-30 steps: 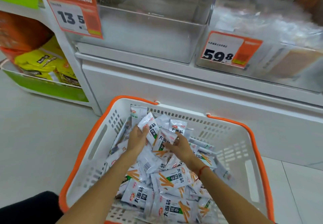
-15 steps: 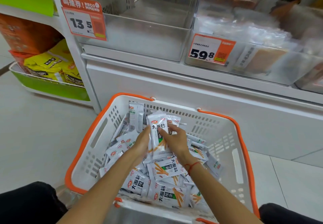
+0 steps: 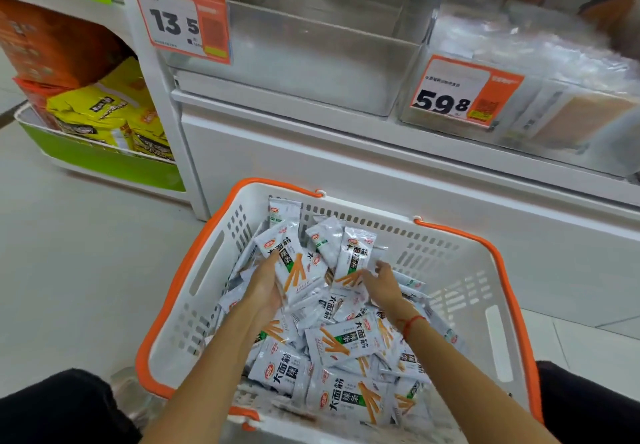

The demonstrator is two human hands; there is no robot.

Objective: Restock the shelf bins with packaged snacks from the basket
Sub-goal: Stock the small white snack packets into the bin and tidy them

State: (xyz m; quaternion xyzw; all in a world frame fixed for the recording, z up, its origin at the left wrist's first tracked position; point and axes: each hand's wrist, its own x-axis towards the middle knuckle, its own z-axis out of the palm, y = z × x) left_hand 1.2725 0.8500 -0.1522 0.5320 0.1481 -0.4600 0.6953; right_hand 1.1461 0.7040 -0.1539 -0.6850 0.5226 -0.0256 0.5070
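Note:
A white basket with an orange rim (image 3: 460,291) stands on the floor before the shelf, holding several white snack packets (image 3: 343,339) printed with orange sticks. My left hand (image 3: 266,284) grips a small stack of packets (image 3: 289,263) near the basket's far side. My right hand (image 3: 382,282) pinches the lower edge of an upright packet (image 3: 356,256) beside them. Above, a clear shelf bin (image 3: 311,52) with a 13.5 price tag (image 3: 180,18) looks bare inside.
A second clear bin (image 3: 571,104) with wrapped goods and a 59.8 tag (image 3: 464,92) sits at the right. Yellow and orange bags (image 3: 104,114) fill a green-fronted shelf at the left. My dark-clad knees flank the basket. Pale floor lies to the left.
Both hands have drawn apart: the left now holds its own stack of packets, the right holds a separate upright packet. The view has shifted slightly nearer the shelf.

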